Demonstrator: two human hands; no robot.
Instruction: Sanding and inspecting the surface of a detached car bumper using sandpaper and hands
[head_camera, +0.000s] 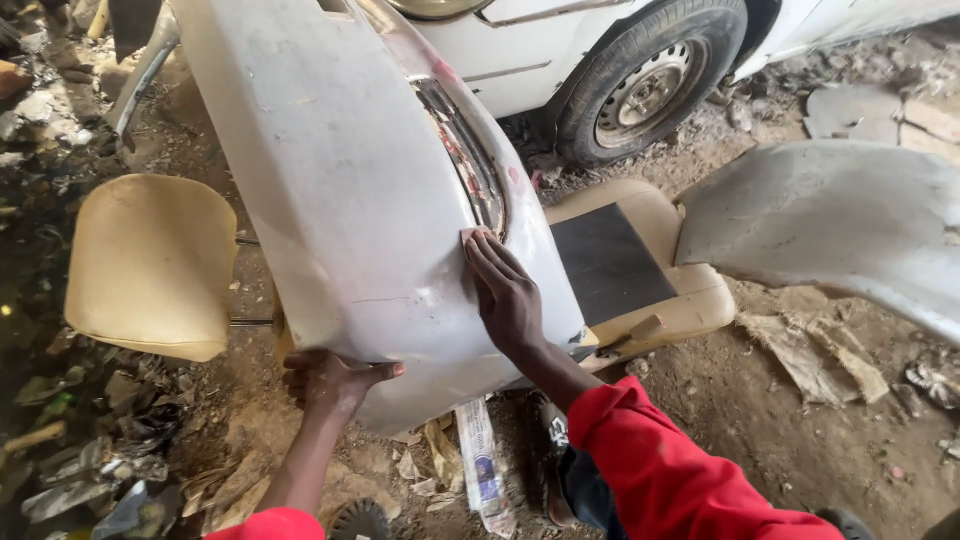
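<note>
I saw my right hand (505, 295) lying flat and open on the white bumper (360, 200), which rested across a tan car seat (640, 290). At seven o'clock, my left hand (330, 382) gripped the bumper's lower edge.

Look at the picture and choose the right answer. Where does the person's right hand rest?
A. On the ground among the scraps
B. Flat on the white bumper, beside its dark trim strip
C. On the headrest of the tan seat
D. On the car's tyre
B: the right hand lies flat on the white bumper, fingertips at the dark trim strip, while the left hand grips the bumper's lower edge.
</note>
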